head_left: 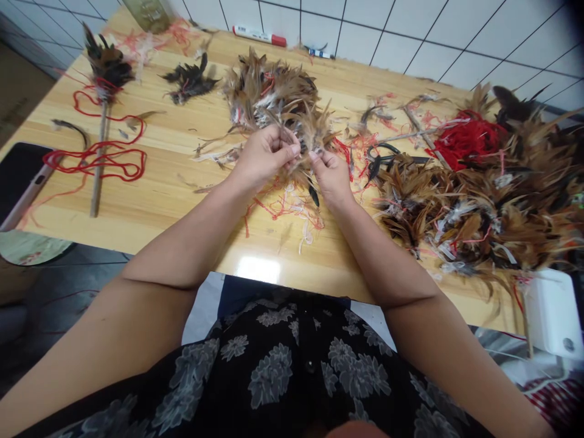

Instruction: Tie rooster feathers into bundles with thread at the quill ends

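Observation:
My left hand (269, 151) is over the middle of the table, thumb and fingers pinched on what looks like a thin feather. Close beside it, my right hand (333, 176) pinches the base of a small bunch of light brown feathers (318, 126). The fingertips of both hands are nearly touching. Just beyond them lies a large heap of brown feathers (274, 85) with whitish bases. Under the hands, pink and white string scraps (292, 207) are scattered on the wooden table (182, 219).
At left lies a stick with dark feathers (103, 121) tied at its top and red cord (121, 173) across it. A phone (22, 176) rests on the left edge. Bundled feathers (456, 201) and red yarn (469, 140) fill the right side. A red marker (259, 36) lies by the tiled wall.

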### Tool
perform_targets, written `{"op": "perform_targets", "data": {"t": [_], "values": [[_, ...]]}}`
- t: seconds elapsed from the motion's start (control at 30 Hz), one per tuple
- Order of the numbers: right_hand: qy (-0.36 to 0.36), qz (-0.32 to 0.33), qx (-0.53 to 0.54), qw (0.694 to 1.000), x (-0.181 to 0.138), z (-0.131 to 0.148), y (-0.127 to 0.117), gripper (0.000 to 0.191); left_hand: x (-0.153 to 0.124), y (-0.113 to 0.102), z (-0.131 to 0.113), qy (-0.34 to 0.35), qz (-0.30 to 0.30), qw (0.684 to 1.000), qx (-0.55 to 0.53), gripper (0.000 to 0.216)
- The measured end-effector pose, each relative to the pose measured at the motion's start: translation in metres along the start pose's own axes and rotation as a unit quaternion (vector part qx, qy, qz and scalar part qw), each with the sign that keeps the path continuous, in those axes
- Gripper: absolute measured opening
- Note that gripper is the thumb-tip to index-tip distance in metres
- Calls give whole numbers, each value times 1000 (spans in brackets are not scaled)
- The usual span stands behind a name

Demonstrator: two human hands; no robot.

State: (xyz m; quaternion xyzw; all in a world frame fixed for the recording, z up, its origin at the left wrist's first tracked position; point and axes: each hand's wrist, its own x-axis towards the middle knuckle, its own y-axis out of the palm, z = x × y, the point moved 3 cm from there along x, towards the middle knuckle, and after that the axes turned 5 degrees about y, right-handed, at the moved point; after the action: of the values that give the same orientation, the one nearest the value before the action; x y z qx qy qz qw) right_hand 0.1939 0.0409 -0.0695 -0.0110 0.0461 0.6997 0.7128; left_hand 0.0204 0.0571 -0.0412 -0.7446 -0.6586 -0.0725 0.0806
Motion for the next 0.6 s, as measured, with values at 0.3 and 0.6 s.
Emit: {"op": "perform_targets", "data": {"t": [0.3, 0.6], "values": [[-4, 31, -31, 999, -1, 0, 2, 63, 1, -6, -3, 20, 17, 999, 42, 41], [5, 49, -19, 999, -4, 8, 3, 67, -2, -2, -11, 30, 6, 997, 72, 32]]}}
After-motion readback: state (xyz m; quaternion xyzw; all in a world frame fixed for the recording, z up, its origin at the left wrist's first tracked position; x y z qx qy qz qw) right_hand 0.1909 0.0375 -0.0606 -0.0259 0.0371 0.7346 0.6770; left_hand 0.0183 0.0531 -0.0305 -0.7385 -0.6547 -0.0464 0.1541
